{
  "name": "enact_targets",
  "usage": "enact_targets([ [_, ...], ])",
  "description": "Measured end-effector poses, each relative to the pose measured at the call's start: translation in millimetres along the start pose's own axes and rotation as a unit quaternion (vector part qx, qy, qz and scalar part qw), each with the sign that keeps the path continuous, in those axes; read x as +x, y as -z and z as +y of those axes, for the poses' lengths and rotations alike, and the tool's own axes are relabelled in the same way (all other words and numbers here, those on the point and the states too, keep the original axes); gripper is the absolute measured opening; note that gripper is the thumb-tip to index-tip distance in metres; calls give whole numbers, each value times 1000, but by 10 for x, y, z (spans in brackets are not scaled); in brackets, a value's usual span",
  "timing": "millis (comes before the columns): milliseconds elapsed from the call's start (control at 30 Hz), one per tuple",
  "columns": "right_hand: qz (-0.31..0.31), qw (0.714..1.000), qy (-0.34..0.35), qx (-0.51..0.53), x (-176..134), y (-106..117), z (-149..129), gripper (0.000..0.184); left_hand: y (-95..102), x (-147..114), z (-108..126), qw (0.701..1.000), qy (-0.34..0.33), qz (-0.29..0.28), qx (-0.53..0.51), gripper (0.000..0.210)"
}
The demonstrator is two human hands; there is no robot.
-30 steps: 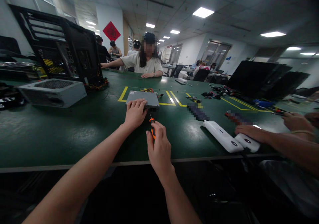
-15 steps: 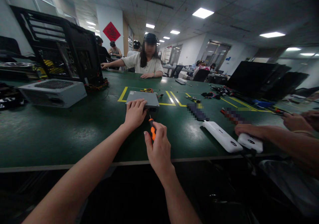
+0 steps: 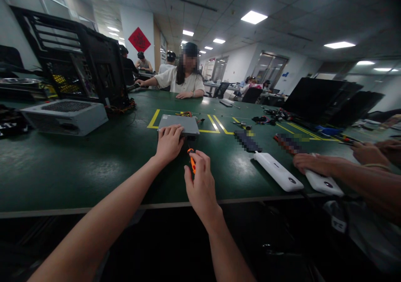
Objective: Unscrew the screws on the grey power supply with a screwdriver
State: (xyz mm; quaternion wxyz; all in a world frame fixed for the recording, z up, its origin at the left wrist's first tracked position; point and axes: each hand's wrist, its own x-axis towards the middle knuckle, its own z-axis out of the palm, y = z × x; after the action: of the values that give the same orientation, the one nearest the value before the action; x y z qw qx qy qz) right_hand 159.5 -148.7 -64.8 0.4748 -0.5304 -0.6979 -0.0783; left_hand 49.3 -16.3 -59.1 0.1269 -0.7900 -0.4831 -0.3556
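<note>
A grey computer power supply (image 3: 179, 123) lies on the green table, with coloured wires at its far side. My left hand (image 3: 169, 142) rests on its near left part, fingers over the top and thumb at the near edge. In my right hand (image 3: 200, 181) is an orange and black screwdriver (image 3: 192, 161), held between thumb and fingers. Its thin shaft points away from me toward the near side of the power supply. Whether the tip touches a screw I cannot tell.
A second power supply (image 3: 65, 117) and an open black computer case (image 3: 84, 60) stand at left. White power banks (image 3: 278, 171) lie at right, near a co-worker's hands (image 3: 313, 165). Black monitors (image 3: 322, 98) stand at back right. Another person (image 3: 181, 81) sits opposite.
The screwdriver has turned slightly in my right hand, whose fingers have shifted. My left hand stays on the power supply. At right, the co-worker's hand and a white power bank have moved.
</note>
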Motion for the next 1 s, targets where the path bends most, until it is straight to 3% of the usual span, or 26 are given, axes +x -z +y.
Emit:
enact_targets([
  [267, 24, 999, -39, -8, -13, -41, 33, 24, -2, 2, -5, 1000, -6, 3, 3, 36],
  [467, -2, 1000, 16, 15, -9, -39, 0, 25, 2, 3, 3, 1000, -6, 3, 8, 35],
  [633, 22, 999, -30, 21, -3, -53, 39, 26, -4, 3, -8, 1000, -6, 5, 13, 35],
  [867, -6, 999, 21, 47, -17, -83, -6, 31, -12, 3, -10, 1000, -8, 5, 13, 36],
  [1000, 19, 998, 15, 59, 4, -106, 17, 26, -20, 8, -19, 1000, -7, 4, 10, 36],
])
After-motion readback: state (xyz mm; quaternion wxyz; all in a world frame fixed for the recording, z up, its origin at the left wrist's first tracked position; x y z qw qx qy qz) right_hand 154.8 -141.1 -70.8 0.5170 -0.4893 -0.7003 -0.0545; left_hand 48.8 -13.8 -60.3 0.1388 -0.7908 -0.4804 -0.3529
